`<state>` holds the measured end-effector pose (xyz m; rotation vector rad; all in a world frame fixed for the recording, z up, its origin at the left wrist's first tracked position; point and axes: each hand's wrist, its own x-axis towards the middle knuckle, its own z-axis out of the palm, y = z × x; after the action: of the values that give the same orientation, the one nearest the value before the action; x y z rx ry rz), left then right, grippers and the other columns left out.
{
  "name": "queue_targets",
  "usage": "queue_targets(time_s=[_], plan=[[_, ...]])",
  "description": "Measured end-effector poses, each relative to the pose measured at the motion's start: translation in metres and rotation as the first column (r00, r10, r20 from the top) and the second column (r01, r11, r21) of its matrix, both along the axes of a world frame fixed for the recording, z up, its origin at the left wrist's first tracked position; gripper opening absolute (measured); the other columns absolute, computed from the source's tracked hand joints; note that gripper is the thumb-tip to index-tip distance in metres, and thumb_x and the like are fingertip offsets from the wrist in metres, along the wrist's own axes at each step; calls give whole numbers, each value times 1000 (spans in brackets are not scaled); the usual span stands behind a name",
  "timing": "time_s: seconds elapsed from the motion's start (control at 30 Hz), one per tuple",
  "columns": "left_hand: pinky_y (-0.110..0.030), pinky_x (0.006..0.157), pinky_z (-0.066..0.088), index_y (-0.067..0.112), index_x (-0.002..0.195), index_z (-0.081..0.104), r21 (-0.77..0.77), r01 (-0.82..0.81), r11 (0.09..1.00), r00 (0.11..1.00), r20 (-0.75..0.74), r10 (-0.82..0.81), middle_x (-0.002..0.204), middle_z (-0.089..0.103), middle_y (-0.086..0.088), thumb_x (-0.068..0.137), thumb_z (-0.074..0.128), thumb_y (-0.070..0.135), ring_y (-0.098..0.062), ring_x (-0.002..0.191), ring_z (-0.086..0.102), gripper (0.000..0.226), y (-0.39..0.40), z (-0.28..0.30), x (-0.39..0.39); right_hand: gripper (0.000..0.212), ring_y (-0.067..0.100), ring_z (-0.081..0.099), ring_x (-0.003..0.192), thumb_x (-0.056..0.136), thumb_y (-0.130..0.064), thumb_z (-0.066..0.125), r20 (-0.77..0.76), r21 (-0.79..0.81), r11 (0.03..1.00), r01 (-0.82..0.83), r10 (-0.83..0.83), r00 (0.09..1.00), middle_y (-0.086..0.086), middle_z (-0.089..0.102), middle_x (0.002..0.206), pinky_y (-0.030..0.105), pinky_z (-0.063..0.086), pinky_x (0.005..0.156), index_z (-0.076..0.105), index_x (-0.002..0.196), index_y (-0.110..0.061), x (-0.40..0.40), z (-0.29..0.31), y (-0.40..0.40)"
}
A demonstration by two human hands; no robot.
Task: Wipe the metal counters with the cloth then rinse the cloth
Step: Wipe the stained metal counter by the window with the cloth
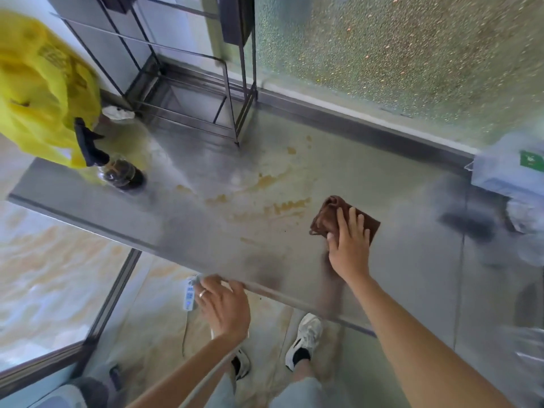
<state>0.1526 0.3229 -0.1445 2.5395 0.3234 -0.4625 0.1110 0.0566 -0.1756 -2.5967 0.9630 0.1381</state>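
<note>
A brown cloth (329,214) lies crumpled on the metal counter (206,228), right of centre. My right hand (348,245) presses flat on the cloth with fingers spread over it. Yellow-brown stains (282,184) streak the counter to the left of the cloth. My left hand (223,304) rests on the counter's front edge, fingers curled over the rim, a ring on one finger.
A dark spray bottle (117,169) stands at the counter's left end beside a yellow plastic bag (38,92). A black wire rack (191,92) stands at the back. Blue packages (512,175) sit at the right. A power strip (190,293) hangs below the counter.
</note>
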Motion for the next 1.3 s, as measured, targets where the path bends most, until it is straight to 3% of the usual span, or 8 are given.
queue_targets(time_s=[0.1, 0.33, 0.53, 0.67, 0.8, 0.97, 1.13, 1.3], plan=[[-52, 104, 38, -7, 130, 48, -14, -231, 973, 944, -246, 220, 131, 48, -34, 99, 35, 16, -49, 124, 46, 41, -21, -6, 7, 65, 38, 11, 153, 97, -33, 49, 14, -13, 1000, 5, -5, 1000, 14, 16, 166, 59, 12, 119, 27, 158, -21, 50, -7, -31], [-44, 103, 27, -10, 128, 44, 33, -517, 856, 855, -34, 517, 137, 45, -33, 106, 22, 30, -45, 126, 41, 51, -46, -36, 30, 65, 39, 9, 153, 98, -32, 50, 57, -83, 992, -95, 100, 993, 12, 14, 167, 58, 7, 120, 26, 158, -25, 107, -17, -56], [-50, 111, 29, -6, 146, 25, 201, -421, 885, 902, -7, 431, 154, 25, -29, 102, 33, 40, -43, 138, 30, 64, -32, -20, 43, 67, 41, 19, 150, 95, -22, 57, 157, -104, 896, -431, 443, 883, 11, 23, 165, 61, 21, 117, 31, 157, -24, 62, -18, -24], [-51, 108, 29, 13, 133, 35, 247, -123, 961, 991, 74, 108, 145, 33, -13, 90, 48, 36, -33, 135, 28, 50, -9, -5, 67, 74, 32, 22, 151, 92, -11, 62, 127, -79, 841, -535, 541, 831, 4, 24, 165, 53, 25, 119, 30, 157, -28, 39, -8, -31], [-52, 114, 27, 17, 129, 39, 249, 162, 955, 978, 87, -189, 142, 32, -9, 90, 55, 35, -32, 140, 26, 46, 12, -5, 92, 84, 32, 29, 149, 85, 2, 65, 63, -69, 895, -441, 445, 893, 6, 29, 163, 52, 32, 116, 32, 156, -29, 44, 0, -69], [-58, 111, 30, 13, 128, 41, 240, 179, 954, 971, 111, -210, 142, 34, -13, 91, 35, 39, -38, 141, 26, 45, 20, -18, 99, 61, 36, 20, 151, 101, -15, 51, 47, -15, 959, -284, 284, 958, 10, 26, 164, 58, 23, 117, 29, 156, -28, 108, -2, -103], [-55, 114, 30, 9, 131, 49, 320, 164, 933, 934, 254, -252, 147, 44, -19, 92, 29, 32, -39, 144, 29, 50, 20, -34, 89, 63, 36, 8, 153, 101, -16, 47, 19, -14, 994, -112, 113, 993, 7, 16, 167, 57, 9, 121, 24, 158, -31, 180, -8, -98], [-55, 115, 29, 9, 134, 48, 328, 168, 930, 927, 267, -262, 149, 44, -20, 93, 30, 31, -39, 144, 29, 51, 20, -38, 88, 68, 43, 17, 149, 95, -9, 55, 93, -110, 987, -121, 131, 987, 14, 25, 163, 63, 19, 117, 30, 156, -24, 185, -12, -66]])
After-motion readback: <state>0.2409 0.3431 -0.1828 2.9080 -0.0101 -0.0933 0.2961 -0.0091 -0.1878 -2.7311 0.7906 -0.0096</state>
